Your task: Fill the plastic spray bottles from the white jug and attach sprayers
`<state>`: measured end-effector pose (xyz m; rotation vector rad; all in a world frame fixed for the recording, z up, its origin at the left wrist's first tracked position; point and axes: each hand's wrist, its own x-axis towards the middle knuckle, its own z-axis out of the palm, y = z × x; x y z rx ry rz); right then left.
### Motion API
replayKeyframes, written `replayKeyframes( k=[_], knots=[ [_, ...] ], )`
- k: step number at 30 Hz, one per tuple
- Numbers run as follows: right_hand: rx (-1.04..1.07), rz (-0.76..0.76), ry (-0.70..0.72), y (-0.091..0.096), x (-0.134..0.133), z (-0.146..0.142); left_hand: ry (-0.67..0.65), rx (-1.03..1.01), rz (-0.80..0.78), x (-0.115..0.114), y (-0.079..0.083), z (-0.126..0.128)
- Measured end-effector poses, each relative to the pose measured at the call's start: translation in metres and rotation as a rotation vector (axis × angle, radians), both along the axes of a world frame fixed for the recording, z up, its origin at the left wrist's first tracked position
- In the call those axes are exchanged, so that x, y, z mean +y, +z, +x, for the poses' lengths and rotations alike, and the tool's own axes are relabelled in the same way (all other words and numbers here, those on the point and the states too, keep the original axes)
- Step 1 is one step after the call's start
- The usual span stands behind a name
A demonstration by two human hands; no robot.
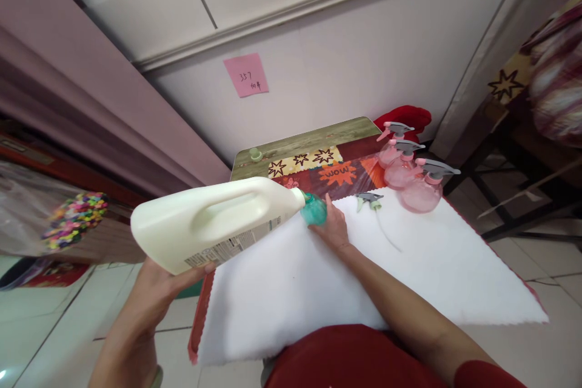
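A large pale-green jug [227,212] with a side handle lies tilted on its side in the air. My left hand [168,285] grips it near its base from below. The jug's mouth meets the top of a small round green bottle [313,210]. My right hand [334,224] is closed around that bottle's right side above the table. Nearby on the white fluffy cloth [295,297] lies a grey and green spray head [370,200] with a thin tube. Any liquid passing between jug and bottle cannot be made out.
Several pink spray bottles [421,194] stand at the table's right rear. A green cap [255,154] sits at the left rear corner. Behind the table, a wall bears a pink note [247,74]. Patterned wrapping [336,174] covers part of the table's back.
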<state>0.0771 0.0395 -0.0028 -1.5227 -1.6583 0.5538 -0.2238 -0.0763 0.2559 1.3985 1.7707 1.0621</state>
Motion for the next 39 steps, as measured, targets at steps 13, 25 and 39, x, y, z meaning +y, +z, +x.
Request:
replayKeyframes(
  k=[13, 25, 39],
  knots=[
    [-0.009, 0.006, 0.001, 0.001, 0.0, 0.0, 0.008, -0.013, 0.009, 0.0, 0.005, 0.007],
    [-0.01, 0.008, 0.003, -0.001, 0.0, 0.0, 0.028, 0.004, 0.021, 0.001, 0.007, 0.011],
    [-0.015, 0.012, 0.003, -0.002, 0.0, 0.0, 0.013, -0.024, 0.023, 0.0, 0.007, 0.01]
  ],
)
